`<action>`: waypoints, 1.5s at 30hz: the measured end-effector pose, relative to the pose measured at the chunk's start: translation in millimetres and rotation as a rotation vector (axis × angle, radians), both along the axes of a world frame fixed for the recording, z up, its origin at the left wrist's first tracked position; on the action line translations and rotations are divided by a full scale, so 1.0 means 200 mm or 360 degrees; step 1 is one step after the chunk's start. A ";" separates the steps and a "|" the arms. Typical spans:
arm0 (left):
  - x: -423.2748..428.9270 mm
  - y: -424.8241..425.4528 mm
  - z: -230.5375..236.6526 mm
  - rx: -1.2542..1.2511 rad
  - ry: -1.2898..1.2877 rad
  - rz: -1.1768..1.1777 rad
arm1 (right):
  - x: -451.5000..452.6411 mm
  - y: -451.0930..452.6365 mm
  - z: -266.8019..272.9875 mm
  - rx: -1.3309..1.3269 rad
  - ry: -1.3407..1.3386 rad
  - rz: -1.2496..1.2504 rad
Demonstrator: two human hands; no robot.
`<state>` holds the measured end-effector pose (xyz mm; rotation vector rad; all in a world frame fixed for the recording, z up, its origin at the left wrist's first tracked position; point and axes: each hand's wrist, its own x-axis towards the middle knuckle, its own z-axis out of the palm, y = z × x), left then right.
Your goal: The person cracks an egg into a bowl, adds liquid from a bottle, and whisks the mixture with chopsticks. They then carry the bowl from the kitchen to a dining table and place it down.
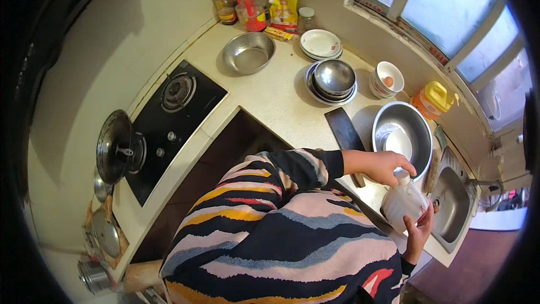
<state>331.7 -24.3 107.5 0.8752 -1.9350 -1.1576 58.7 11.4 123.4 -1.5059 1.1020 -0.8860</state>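
Observation:
A translucent white plastic jug [405,207] is between my two hands at the counter's front edge, tilted, its neck towards the large steel basin [382,124]. The fingers of my left hand [386,168] are at the pale cap [403,176] on the jug's neck. Lower down, my right hand [417,230] grips the jug's side and base, thumb towards me. Just beyond my left hand stands the basin, with a pale round shape in its bottom that I cannot identify. A dark-bladed cleaver [344,128] lies left of the basin, partly hidden by my left wrist.
To the right is a steel sink [453,207] with a faucet [485,183]. Stacked steel bowls [335,77], plates [320,43], white bowls holding an egg [388,81] and a yellow-capped jug [432,99] stand behind. A gas stove [177,105] with a wok [113,143] is left.

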 end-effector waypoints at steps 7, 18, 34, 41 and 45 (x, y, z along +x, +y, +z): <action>0.01 0.05 0.05 0.0140 -0.0085 0.0409 | 0.04 0.00 0.03 -0.0107 0.0009 0.0044; 0.06 0.11 -0.02 -0.0154 0.0124 0.0489 | 0.09 0.01 0.04 -0.0120 0.0084 0.0124; 0.20 0.28 0.00 -0.0155 0.0152 0.0766 | 0.21 -0.01 0.06 -0.0112 0.0053 0.0282; 0.26 0.37 0.04 -0.0240 0.0052 0.0853 | 0.28 -0.02 0.05 -0.0095 0.0067 0.0413; 0.30 0.41 0.04 -0.0282 0.0076 0.0801 | 0.32 -0.03 0.06 -0.0105 0.0089 0.0438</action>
